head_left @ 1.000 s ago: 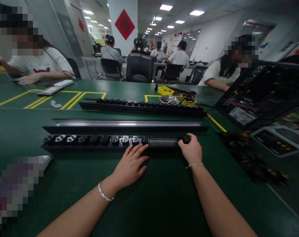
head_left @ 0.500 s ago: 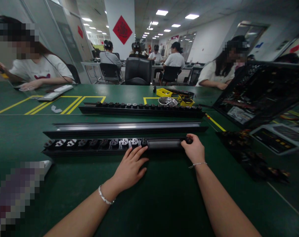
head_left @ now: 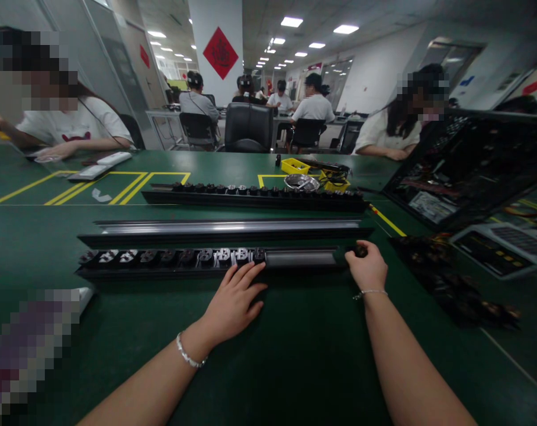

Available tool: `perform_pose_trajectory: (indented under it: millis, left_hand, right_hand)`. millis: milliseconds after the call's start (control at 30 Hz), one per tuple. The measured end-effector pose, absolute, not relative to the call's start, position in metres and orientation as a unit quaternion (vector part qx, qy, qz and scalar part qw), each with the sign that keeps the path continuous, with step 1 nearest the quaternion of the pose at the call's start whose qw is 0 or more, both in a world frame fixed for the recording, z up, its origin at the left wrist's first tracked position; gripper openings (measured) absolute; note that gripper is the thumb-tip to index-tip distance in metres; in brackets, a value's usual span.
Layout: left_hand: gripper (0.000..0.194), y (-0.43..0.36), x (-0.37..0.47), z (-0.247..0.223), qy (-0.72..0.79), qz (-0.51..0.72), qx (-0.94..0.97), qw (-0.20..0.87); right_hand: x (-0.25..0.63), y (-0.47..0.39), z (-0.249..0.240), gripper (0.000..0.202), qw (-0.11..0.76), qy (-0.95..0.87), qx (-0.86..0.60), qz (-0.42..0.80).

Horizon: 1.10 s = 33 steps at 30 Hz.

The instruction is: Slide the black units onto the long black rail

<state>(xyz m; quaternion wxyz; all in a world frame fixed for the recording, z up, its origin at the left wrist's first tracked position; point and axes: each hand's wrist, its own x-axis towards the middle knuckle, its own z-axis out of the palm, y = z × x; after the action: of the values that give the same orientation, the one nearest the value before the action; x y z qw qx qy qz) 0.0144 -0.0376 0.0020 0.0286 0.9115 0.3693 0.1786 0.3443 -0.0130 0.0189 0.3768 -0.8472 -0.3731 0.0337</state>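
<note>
Nearest me lies a long black rail [head_left: 301, 258], with a row of black socket-like modules [head_left: 187, 257] filling its left part. Its right part is a bare grey channel. My left hand [head_left: 235, 302] rests at the rail's front edge, fingers apart, their tips by the last module in the row. Just past the rail's right end, my right hand [head_left: 369, 269] pinches a small black module [head_left: 360, 251], mostly covered by the fingers. Behind lie a bare rail [head_left: 226, 228] and, farther back, another rail [head_left: 254, 200] full of modules.
A pile of dark modules [head_left: 454, 281] and a labelled metal box [head_left: 505, 248] are at right, below a tilted open black case [head_left: 476, 165]. A metal bowl [head_left: 301, 183] and yellow bins [head_left: 293, 166] stand farther back. Co-workers sit across the green table [head_left: 37, 236].
My right hand has moved right, carrying the small module from over the near rail's channel to beyond its end. My left hand has stayed in place.
</note>
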Motion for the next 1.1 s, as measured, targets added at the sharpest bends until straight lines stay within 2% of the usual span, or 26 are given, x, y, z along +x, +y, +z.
perform_pose_trajectory:
  millis: [100,167,267,467,600,733,900,1100]
  left_hand:
    - [0.032,-0.038,0.014,0.002,0.371,0.176,0.911,0.029]
    - [0.032,-0.038,0.015,0.003,0.375,0.173,0.910,0.029]
    - [0.033,-0.039,0.015,0.003,0.377,0.171,0.910,0.027]
    - [0.034,-0.040,0.015,0.003,0.376,0.175,0.910,0.022]
    - [0.034,-0.040,0.015,0.004,0.382,0.167,0.909,0.031]
    - [0.033,-0.041,0.017,0.004,0.384,0.169,0.907,0.031]
    - [0.034,-0.041,0.018,0.004,0.386,0.174,0.905,0.025]
    - [0.040,-0.040,0.018,0.003,0.389,0.176,0.904,0.021]
  right_hand:
    - [0.371,-0.010,0.013,0.050,0.424,-0.350,-0.833,-0.057]
    - [0.390,-0.008,0.008,0.047,0.424,-0.347,-0.825,-0.139]
    - [0.413,-0.006,-0.002,0.045,0.405,-0.353,-0.832,-0.140]
    - [0.443,0.002,-0.010,0.037,0.301,-0.351,-0.873,-0.156]
    - [0.456,0.011,-0.010,0.042,0.237,-0.376,-0.885,-0.137]
    - [0.459,0.015,-0.012,0.045,0.276,-0.358,-0.879,-0.151]
    - [0.448,0.012,-0.008,0.038,0.316,-0.339,-0.868,-0.179]
    - [0.377,0.002,0.012,0.031,0.361,-0.521,-0.747,-0.202]
